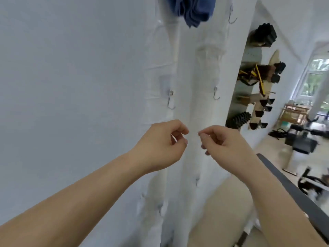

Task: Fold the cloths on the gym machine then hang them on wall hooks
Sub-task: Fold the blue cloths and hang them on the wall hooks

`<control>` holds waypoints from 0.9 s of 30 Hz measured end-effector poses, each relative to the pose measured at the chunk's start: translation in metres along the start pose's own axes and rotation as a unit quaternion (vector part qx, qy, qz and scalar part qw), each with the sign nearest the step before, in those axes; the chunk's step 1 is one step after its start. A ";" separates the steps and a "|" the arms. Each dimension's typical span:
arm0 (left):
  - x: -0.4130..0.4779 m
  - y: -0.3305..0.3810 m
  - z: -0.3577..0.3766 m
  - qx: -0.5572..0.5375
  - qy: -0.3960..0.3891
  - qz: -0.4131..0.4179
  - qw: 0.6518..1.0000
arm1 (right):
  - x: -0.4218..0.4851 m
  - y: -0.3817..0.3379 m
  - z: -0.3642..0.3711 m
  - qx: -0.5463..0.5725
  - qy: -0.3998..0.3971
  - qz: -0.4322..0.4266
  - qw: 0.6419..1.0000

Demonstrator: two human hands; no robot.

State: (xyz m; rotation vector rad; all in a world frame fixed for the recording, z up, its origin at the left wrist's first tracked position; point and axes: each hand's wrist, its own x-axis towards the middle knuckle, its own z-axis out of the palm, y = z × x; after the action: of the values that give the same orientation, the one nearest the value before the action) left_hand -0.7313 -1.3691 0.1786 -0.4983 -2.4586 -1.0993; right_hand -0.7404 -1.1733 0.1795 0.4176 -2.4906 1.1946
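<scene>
A blue cloth [192, 9] hangs bunched on the white wall at the top edge; its hook is hidden. Well below it, my left hand [165, 145] and my right hand [222, 141] are held close together in front of the wall, a small gap between them. Both have loosely curled fingers and hold nothing. Between the hands and the cloth, two bare metal wall hooks [170, 102] [216, 94] stick out. A third bare hook [231, 16] is up beside the cloth.
A wooden wall rack [263, 97] with black rollers and yellow-black bands is mounted to the right. Gym machines [300, 141] stand on the floor at the far right. A dark padded bar [292, 189] runs under my right forearm. More hooks [196, 180] sit lower on the wall, blurred.
</scene>
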 end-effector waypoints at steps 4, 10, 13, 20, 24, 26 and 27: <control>-0.067 -0.015 0.083 -0.056 -0.098 -0.041 0.993 | -0.100 0.067 0.020 -0.033 -0.022 0.142 0.989; -0.169 0.007 0.209 -0.160 -0.231 -0.112 0.953 | -0.250 0.146 -0.003 -0.056 -0.020 0.316 0.947; -0.223 0.031 0.262 -0.164 -0.313 -0.120 0.928 | -0.326 0.177 -0.021 -0.043 -0.008 0.387 0.921; -0.329 0.093 0.375 -0.143 -0.470 -0.150 0.858 | -0.486 0.244 -0.073 -0.022 0.045 0.508 0.860; -0.386 0.136 0.430 -0.147 -0.541 -0.173 0.809 | -0.575 0.269 -0.108 -0.036 0.075 0.578 0.812; -0.414 0.151 0.453 -0.142 -0.573 -0.176 0.788 | -0.615 0.283 -0.118 -0.055 0.060 0.615 0.784; -0.428 0.157 0.462 -0.139 -0.588 -0.177 0.777 | -0.631 0.290 -0.121 -0.068 0.046 0.633 0.769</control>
State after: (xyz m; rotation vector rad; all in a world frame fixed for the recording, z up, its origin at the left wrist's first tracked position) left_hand -0.3891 -0.9849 -0.2168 -1.1102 -3.5750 -1.6462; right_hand -0.2698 -0.8318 -0.2194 -1.5739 -2.6197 1.2654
